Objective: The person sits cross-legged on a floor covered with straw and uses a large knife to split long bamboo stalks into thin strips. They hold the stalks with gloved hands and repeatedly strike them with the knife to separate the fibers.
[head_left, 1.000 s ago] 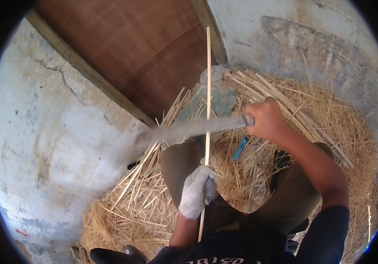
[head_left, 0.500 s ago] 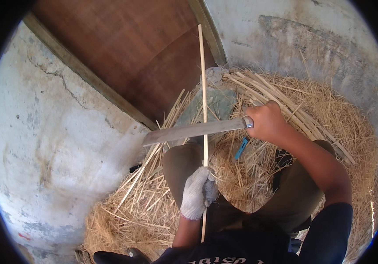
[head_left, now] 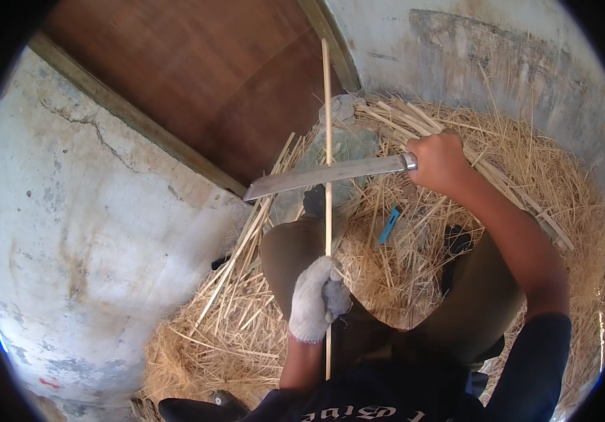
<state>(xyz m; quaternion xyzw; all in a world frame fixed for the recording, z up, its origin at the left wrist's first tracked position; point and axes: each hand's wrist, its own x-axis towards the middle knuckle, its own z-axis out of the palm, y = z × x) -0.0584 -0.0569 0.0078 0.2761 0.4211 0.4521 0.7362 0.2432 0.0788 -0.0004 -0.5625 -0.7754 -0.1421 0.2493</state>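
Note:
A long pale wooden strip [head_left: 328,218], likely split bamboo, stands lengthwise in front of me, running from my lap toward the door. My left hand [head_left: 314,299], in a whitish knit glove with a grey palm, is closed around its lower part. Bare and wrapped round a handle, my right hand [head_left: 442,163] grips a large machete [head_left: 330,172]. The long blade points left and lies across the strip well above the glove, at the strip's middle. Most of the handle is hidden in my fist.
Shavings [head_left: 211,352] and straw-like scraps cover the floor around my legs. Split strips [head_left: 246,235] lie by the left wall, and more strips [head_left: 489,169] lie at the right. A blue cutter knife [head_left: 389,225] rests between my knees. Ahead stand a brown door [head_left: 190,70] and a stained wall [head_left: 457,63].
The machete has moved up along the strip, away from my gloved hand, with my right hand rising slightly rightward. My left hand keeps its hold at nearly the same place.

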